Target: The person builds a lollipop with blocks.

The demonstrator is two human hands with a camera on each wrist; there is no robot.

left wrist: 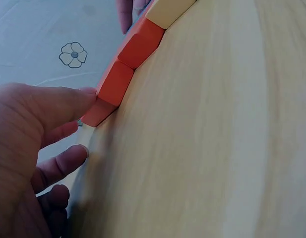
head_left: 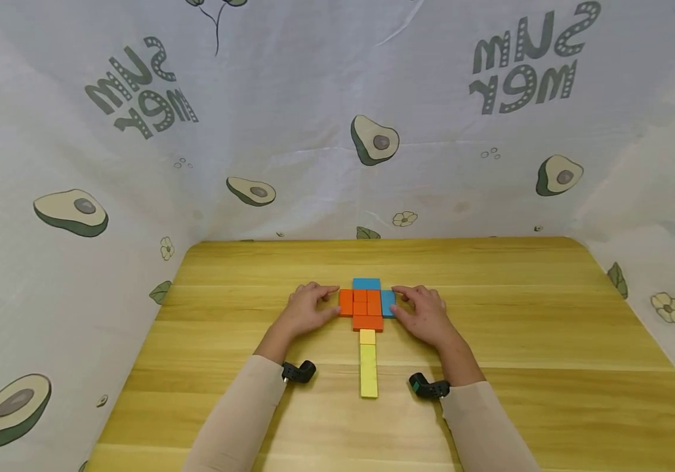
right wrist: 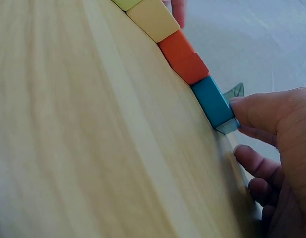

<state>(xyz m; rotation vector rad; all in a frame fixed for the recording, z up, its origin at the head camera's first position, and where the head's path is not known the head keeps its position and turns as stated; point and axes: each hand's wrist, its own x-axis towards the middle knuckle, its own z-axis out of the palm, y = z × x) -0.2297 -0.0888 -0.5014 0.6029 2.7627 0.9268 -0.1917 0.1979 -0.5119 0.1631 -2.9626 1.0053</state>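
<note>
Flat blocks lie edge to edge in a cross-like figure on the wooden table. My left hand (head_left: 307, 308) rests at the left side of an orange block (head_left: 346, 303), thumb and index finger apart and touching its edge; the left wrist view shows the thumb against the block's end. My right hand (head_left: 426, 314) is at the opposite side, thumb and index finger against a blue block (head_left: 388, 303). Between them sit several orange blocks (head_left: 374, 303), with another blue block (head_left: 367, 284) above. Below come an orange block (head_left: 368, 322), a small pale yellow block (head_left: 367, 337) and a long yellow-green block (head_left: 368, 371).
The wooden table (head_left: 550, 328) extends on both sides of the figure. A white cloth (head_left: 313, 144) printed with avocados and lettering hangs behind and at the sides. Black wrist devices (head_left: 298, 372) sit on both forearms, over beige sleeves (head_left: 243, 410).
</note>
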